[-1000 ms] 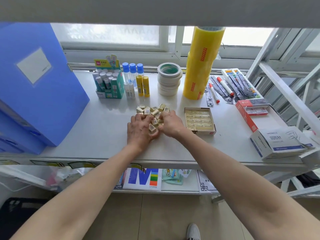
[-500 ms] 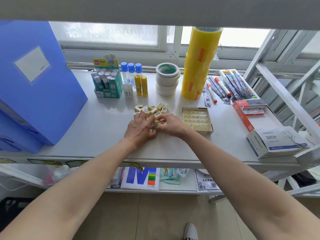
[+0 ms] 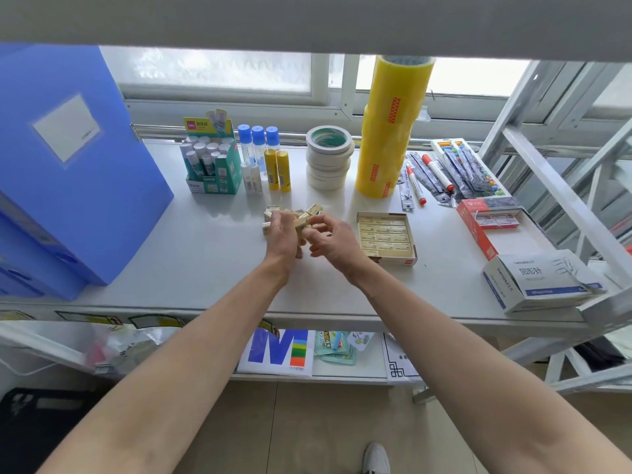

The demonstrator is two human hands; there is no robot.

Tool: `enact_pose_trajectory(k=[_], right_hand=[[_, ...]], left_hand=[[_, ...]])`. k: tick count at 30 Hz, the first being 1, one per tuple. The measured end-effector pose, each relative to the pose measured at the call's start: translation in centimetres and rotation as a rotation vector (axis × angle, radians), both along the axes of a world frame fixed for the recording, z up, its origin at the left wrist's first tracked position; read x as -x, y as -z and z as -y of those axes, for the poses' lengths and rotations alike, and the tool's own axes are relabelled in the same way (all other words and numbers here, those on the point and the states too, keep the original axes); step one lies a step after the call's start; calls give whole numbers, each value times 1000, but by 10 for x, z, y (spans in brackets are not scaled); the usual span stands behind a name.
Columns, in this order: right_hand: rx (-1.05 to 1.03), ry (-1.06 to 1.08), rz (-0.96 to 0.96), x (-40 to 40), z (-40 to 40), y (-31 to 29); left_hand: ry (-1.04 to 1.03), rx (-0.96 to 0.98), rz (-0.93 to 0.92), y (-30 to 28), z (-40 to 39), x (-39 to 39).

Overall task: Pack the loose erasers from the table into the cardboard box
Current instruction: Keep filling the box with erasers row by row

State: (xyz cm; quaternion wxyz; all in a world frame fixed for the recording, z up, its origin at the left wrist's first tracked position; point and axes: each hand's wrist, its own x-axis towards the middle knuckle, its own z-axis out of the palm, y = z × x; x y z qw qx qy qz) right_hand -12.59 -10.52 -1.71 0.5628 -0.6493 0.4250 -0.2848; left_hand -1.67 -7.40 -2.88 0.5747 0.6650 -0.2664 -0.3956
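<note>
Both hands are now lifting off the white tabletop [image 3: 191, 254]; a second ago they were pressing down into the heap, so the gathering seems finished and a carry to the box looks next. Left hand [image 3: 281, 234] is curling its fingers round a small stack of cream rectangular erasers [image 3: 301, 223], and right hand [image 3: 330, 239] is pinching the same stack from the right side, fingertips closing on it. How many erasers are in the stack is not readable.

Loose cream erasers left in the pile [image 3: 309, 211] are still lying just beyond the hands, partly hidden by them, so the packing is not done.

Open shallow cardboard box with a red edge [image 3: 410, 260] is sitting just right of the right hand, not touching it. Rows of cream erasers are filling its floor; I cannot tell where free slots are, possibly the near left corner.

Other containers: green cardboard display box [image 3: 229, 172] at the far left is holding upright white glue sticks; red and white flat box [image 3: 478, 230] at the right is lying open with small packs inside.
</note>
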Motion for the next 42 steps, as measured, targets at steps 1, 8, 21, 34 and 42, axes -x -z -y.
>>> enact_pose_trajectory(k=[1,8,21,34,42], right_hand=[[88,10,-38,-2,-1,-2],[461,34,-233,0,-4,-10],[575,194,-118,37,-6,-12],[537,289,-104,67,-11,-9],[488,270,-83,74,-8,-11]], left_hand=[[-2,3,-171,-4,1,3],[132,148,-606,1,5,1],[289,54,-604,-10,-8,16],[549,-35,-511,-19,-5,28],[592,-40,-496,-20,0,35]])
